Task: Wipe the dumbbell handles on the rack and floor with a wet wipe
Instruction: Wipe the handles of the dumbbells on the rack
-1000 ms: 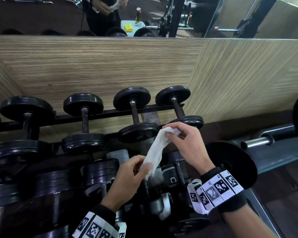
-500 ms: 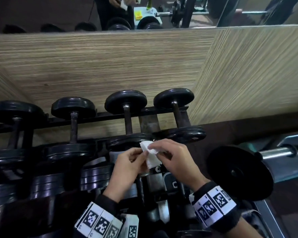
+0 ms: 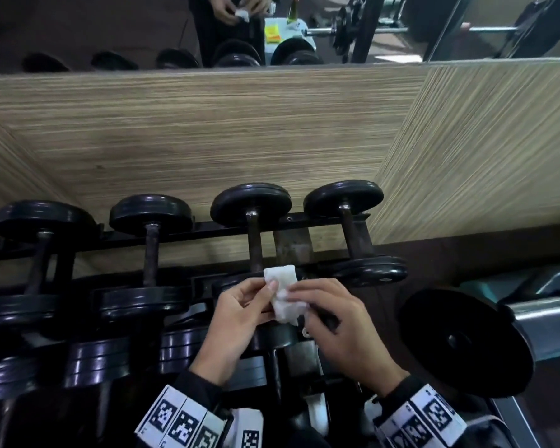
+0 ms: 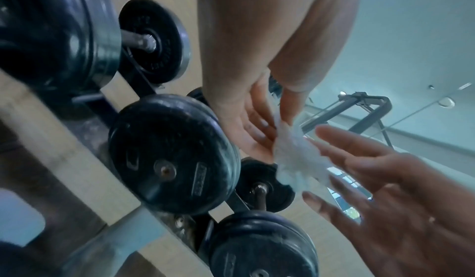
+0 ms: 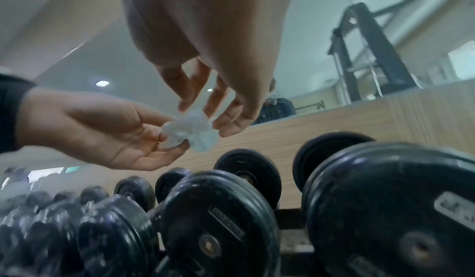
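A white wet wipe [image 3: 283,295], folded into a small pad, is held between both hands in front of the rack. My left hand [image 3: 262,294] pinches its left edge with thumb and fingers. My right hand [image 3: 301,294] pinches the right side with its fingertips. In the wrist views the wipe [image 4: 295,159] [image 5: 190,133] looks crumpled between the two sets of fingers. Black dumbbells lie across the rack's top rail [image 3: 181,234]. The nearest dumbbell handle [image 3: 254,244] is just beyond the wipe, and another handle [image 3: 353,234] is to its right. Neither hand touches a dumbbell.
Heavier dumbbells [image 3: 101,360] fill the lower tier under my wrists. A large black plate [image 3: 466,344] on a steel bar [image 3: 543,310] sits close on the right. A wood-grain wall [image 3: 207,140] backs the rack, with a mirror [image 3: 110,30] above it.
The wipe hung stretched between the hands a second ago; it is now folded into a short pad. The hands have come together and sit just below the rack's top row.
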